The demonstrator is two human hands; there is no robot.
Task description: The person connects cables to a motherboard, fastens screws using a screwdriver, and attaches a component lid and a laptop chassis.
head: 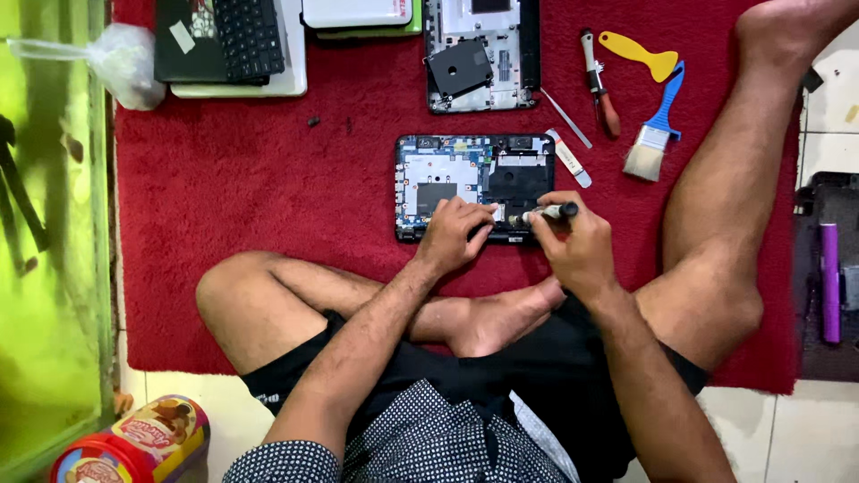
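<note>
Head cam looks down on a person sitting cross-legged on a red carpet. Opened laptop base, bottom cover off, board and black parts exposed, lies on the carpet just ahead of the crossed legs, approx centre of frame.

L hand rests on the near edge of the base at approx 6 o'clock of it; fingers curled and close together, tips pressing down on the board next to the tool tip. Can't tell if they pinch a small part.

R hand is just at 3 o'clock of the L hand, fingers wrapped and pinching a screwdriver w/ dark handle; shaft lies nearly flat, tip pointing toward 9 o'clock and meeting the base's near edge beside the L fingertips.

Around the base: at 12 o'clock, a second opened laptop chassis. At 11 o'clock, a black laptop keyboard stacked on a pale device. At 2 o'clock, a flat metal pry tool, red-handled tool, yellow plastic spudger and blue-handled paintbrush. White stick-shaped item lies just at 3 o'clock of the base. Far 3 o'clock, a purple pen-like tool on a dark tray. At 7 o'clock, a red-lidded tin on the tile floor. Clear plastic bag at 10 o'clock.
</note>
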